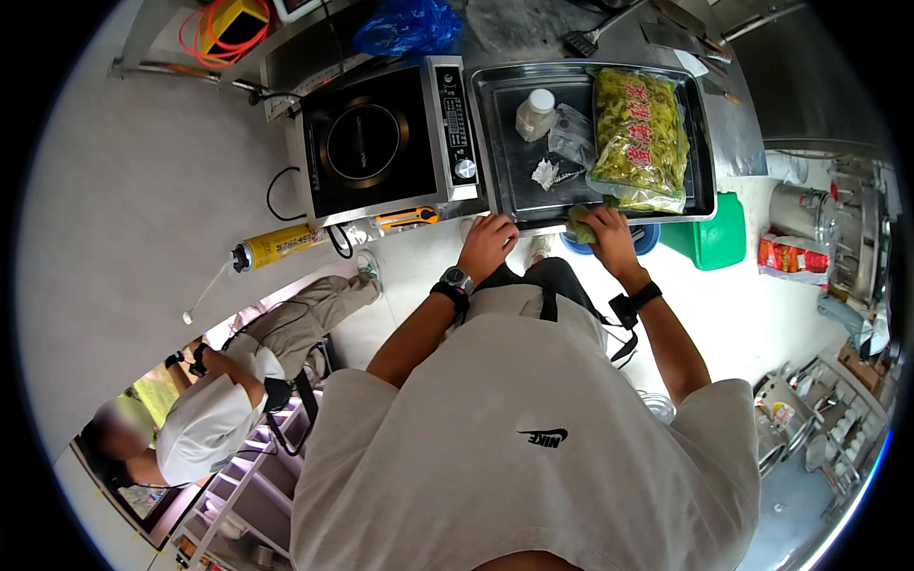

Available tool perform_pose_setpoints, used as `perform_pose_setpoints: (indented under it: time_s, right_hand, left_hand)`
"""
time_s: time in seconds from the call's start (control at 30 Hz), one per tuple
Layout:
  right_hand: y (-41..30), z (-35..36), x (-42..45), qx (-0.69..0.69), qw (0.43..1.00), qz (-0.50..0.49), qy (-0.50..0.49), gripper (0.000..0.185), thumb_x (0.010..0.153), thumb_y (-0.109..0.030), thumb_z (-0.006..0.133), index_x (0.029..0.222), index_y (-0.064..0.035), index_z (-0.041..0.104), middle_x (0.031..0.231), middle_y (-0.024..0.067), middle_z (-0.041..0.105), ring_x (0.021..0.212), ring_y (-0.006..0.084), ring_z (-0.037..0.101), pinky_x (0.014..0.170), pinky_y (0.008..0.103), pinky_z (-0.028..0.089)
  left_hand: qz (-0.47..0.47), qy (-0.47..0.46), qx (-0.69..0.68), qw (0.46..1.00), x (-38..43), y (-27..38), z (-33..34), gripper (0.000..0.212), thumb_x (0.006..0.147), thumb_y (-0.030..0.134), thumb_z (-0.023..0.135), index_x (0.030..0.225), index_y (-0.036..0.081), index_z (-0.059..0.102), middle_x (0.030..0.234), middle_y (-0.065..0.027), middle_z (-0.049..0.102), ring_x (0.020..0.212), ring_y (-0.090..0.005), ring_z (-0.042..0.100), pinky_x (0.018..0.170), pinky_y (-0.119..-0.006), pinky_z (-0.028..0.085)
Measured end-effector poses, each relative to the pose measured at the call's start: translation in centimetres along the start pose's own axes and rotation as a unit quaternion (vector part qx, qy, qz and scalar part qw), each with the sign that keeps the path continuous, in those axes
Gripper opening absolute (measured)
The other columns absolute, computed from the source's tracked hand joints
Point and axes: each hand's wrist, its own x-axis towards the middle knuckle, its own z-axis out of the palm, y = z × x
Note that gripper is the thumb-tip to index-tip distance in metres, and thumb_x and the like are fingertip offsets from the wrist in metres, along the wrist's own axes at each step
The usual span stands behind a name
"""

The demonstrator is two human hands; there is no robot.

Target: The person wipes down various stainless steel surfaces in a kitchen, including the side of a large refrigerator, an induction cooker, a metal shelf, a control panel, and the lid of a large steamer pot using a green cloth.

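A dark metal tray (514, 189) lies on the counter before me. My right hand (613, 239) is closed on a green sponge or cloth (582, 224) at its front rim. Resting at the tray's front left corner, my left hand (487, 244) has its fingers bent; whether they grip the rim is hidden. Inside the tray, a clear bag of yellow-green pickled vegetables (635, 139) fills the right side. Left of it stand a white-capped plastic jar (535, 115), an empty clear plastic bag (573, 134) and a crumpled white scrap (545, 173).
An induction cooker (364, 139) adjoins the tray's left side. An orange utility knife (407, 217) and a yellow spray can (278, 246) lie near its front. Below the counter are a blue tub (646, 241) and a green bin (717, 232). Another person (214, 421) is at the left.
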Motion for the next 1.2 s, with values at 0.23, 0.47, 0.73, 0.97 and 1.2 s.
perform_pose_setpoints:
  time_s: [0.23, 0.47, 0.73, 0.97, 1.2]
  right_hand:
    - [-6.8, 4.2, 2.5, 0.021, 0.999, -0.027, 0.019, 0.049, 0.072, 0.001, 0.076, 0.119, -0.0091, 0.067, 0.118, 0.0112, 0.065, 0.112, 0.0376, 0.059, 0.099, 0.0472, 0.048]
    - [-11.1, 5.6, 7.7, 0.095, 0.991, -0.002, -0.097, 0.043, 0.076, 0.000, 0.072, 0.118, -0.0096, 0.069, 0.115, 0.0140, 0.066, 0.111, 0.0406, 0.064, 0.095, 0.0474, 0.054]
    - [-17.6, 6.7, 19.9, 0.076, 0.994, -0.065, 0.039, 0.044, 0.077, 0.003, 0.070, 0.119, -0.0120, 0.068, 0.112, 0.0110, 0.065, 0.112, 0.0372, 0.064, 0.094, 0.0450, 0.055]
    - [-20.6, 13.3, 18.2, 0.079, 0.993, -0.062, 0.056, 0.046, 0.077, 0.004, 0.069, 0.120, -0.0113, 0.071, 0.118, 0.0078, 0.066, 0.112, 0.0335, 0.064, 0.097, 0.0417, 0.055]
    - [-20.5, 14.0, 16.2, -0.012, 0.984, -0.174, 0.028, 0.057, 0.081, 0.001, 0.067, 0.138, -0.0077, 0.066, 0.142, 0.0080, 0.062, 0.131, 0.0306, 0.056, 0.110, 0.0407, 0.050]
  left_hand:
    - [0.017, 0.032, -0.051, 0.998, -2.5, -4.0, -3.2, 0.006, 0.089, 0.008, 0.072, 0.094, 0.008, 0.069, 0.098, -0.0058, 0.065, 0.096, -0.0298, 0.062, 0.090, -0.042, 0.048]
    - [-0.050, 0.058, -0.076, 0.994, -5.6, -7.8, -6.9, 0.008, 0.089, 0.010, 0.072, 0.095, 0.008, 0.067, 0.095, -0.0069, 0.065, 0.092, -0.0323, 0.064, 0.082, -0.042, 0.053]
    - [-0.172, 0.115, -0.118, 0.971, -7.4, -9.3, -10.0, 0.010, 0.087, 0.005, 0.072, 0.096, 0.007, 0.067, 0.094, -0.0069, 0.068, 0.084, -0.0302, 0.067, 0.074, -0.039, 0.055]
    - [-0.190, 0.144, -0.101, 0.966, -8.7, -10.6, -10.5, 0.012, 0.089, 0.004, 0.072, 0.100, 0.005, 0.068, 0.096, -0.0074, 0.069, 0.079, -0.0261, 0.066, 0.073, -0.036, 0.055]
    - [-0.211, 0.204, -0.085, 0.952, -10.0, -11.0, -10.3, 0.011, 0.090, 0.004, 0.072, 0.100, 0.006, 0.067, 0.094, -0.0081, 0.068, 0.080, -0.0258, 0.067, 0.072, -0.036, 0.055]
